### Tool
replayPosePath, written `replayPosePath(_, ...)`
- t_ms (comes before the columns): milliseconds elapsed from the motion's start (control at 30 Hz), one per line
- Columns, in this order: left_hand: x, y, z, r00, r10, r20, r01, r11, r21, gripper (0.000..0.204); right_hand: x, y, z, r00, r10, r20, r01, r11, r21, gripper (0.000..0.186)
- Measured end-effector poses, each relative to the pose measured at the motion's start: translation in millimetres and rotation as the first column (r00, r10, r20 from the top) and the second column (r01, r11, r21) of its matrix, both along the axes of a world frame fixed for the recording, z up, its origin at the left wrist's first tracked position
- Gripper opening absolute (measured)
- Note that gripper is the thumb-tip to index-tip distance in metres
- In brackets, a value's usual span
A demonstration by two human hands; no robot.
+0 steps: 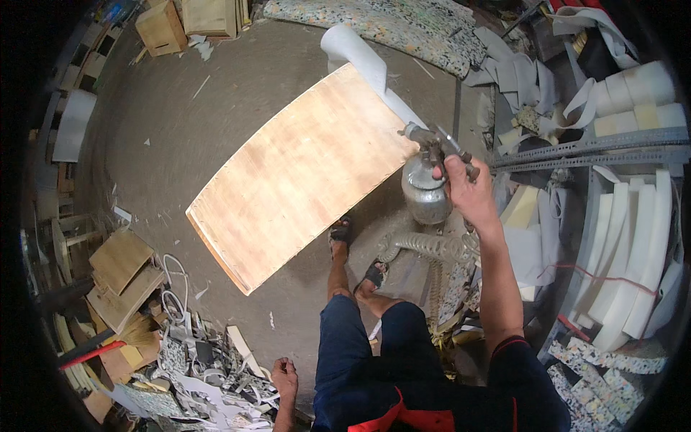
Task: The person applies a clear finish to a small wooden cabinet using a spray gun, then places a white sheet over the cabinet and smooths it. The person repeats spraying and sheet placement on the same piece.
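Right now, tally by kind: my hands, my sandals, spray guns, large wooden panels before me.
Left hand and right hand: 2 hands
Left sandal and right sandal: 2 sandals
Spray gun: 1
Wooden panel: 1
Total: 6

1 spr gun [426, 186]; 1 wd pnl [302, 180]; 1 wht roll [358, 57]; 2 sandals [340, 229]

Dark short-sleeved shirt [529, 389], thin red sleeve trim [506, 344], red panel [426, 420]; dark blue shorts [341, 342]; dark sandals [374, 274].
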State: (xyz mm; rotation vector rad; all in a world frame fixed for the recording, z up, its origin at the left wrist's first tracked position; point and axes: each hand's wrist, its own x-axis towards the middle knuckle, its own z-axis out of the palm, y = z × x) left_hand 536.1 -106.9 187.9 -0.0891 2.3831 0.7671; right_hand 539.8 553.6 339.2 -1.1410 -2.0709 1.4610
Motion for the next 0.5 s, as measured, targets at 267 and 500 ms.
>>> replayPosePath(267,9,13,-9,0.994,0.021,0.103,-0.026,0.999,0.04,0.023,-42,1,14,0.996,-0.063,0.06,0.053,0.986,0.159,0.064)
replayPosePath(500,23,12,-17,0.984,0.013,0.175,-0.011,1.0,-0.011,0.024,-53,-12,20,0.989,0.101,0.109,-0.112,0.988,0.104,0.064)
